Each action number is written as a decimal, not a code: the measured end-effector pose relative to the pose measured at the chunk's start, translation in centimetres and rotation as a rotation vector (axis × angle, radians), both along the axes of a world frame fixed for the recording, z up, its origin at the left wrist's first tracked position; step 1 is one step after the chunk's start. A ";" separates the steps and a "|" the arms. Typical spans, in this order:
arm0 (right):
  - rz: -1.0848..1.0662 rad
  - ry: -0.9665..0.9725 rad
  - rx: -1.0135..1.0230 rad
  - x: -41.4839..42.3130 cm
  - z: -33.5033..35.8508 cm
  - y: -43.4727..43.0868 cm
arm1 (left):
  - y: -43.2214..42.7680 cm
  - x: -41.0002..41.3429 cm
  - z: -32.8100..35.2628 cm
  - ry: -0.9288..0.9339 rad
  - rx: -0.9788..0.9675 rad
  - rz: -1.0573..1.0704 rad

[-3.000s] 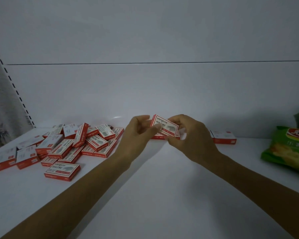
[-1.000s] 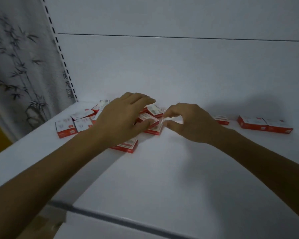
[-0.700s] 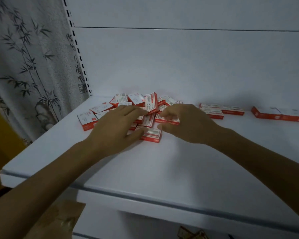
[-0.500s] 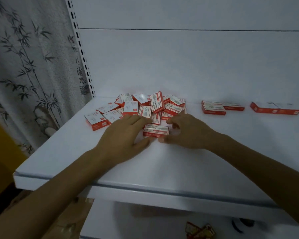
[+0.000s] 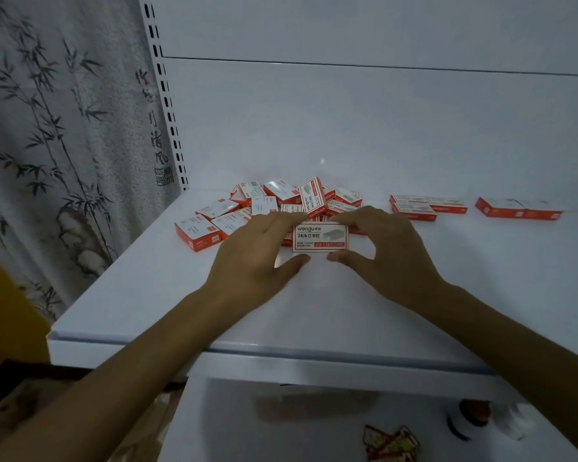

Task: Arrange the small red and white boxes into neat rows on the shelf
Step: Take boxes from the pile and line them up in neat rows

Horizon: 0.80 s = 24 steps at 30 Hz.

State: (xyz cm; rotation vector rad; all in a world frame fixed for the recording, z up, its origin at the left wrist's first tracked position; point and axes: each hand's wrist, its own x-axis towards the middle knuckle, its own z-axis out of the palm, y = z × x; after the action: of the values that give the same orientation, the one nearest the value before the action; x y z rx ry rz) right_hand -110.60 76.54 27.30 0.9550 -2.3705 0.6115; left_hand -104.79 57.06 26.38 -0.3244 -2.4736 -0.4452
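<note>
Right now, one small red and white cardboard box (image 5: 320, 237) is held between two hands, with its printed face turned up toward the camera. Its left end is pinched by the left hand (image 5: 259, 258) and its right end by the right hand (image 5: 386, 251), thumbs below and fingers on top. It looks lifted a little off the flat white shelf (image 5: 347, 305), though that is hard to be sure of.

Just behind the held box, toward 12 o'clock, a messy heap of the same red and white boxes (image 5: 274, 205) is seen. Some lie flat, some lean, and one is stood on end. Toward 2 o'clock, a short row of boxes (image 5: 427, 205) has been laid along the back of the shelf, and a second short row (image 5: 518, 208) is found further out toward 3 o'clock. A slotted white metal post (image 5: 167, 105) is stood at 11 o'clock.

To do this step well, the box should be kept level and gripped lightly, so the thin card is not crushed. It should be carried toward 2 o'clock and set flat, printed face up, with its edge touching the last box in a row. The long sides should be lined up with the others before it is let go.
</note>
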 end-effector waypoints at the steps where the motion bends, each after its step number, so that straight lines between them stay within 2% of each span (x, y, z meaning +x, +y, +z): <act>1: -0.003 0.039 0.001 0.0 0.0 0.2 | 0.2 0.0 0.2 0.016 0.003 0.003; 11: -0.002 0.036 -0.031 -0.3 0.1 1.4 | 1.2 -0.7 1.0 0.049 -0.053 -0.007; 18: 0.017 0.193 0.076 -0.7 1.3 3.1 | 3.3 -1.8 1.9 0.020 -0.071 -0.019; 21: -0.006 0.186 0.122 -1.4 1.9 5.1 | 5.4 -2.6 2.3 0.044 -0.092 -0.059; 24: -0.051 0.141 0.136 -2.5 2.1 8.4 | 8.2 -4.0 2.2 -0.054 -0.087 -0.065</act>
State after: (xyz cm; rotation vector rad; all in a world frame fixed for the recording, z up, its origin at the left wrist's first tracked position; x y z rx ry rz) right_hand -113.11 84.98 29.37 0.9591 -2.3254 0.3542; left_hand -108.81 65.31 28.63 -0.4341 -2.5454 -0.3784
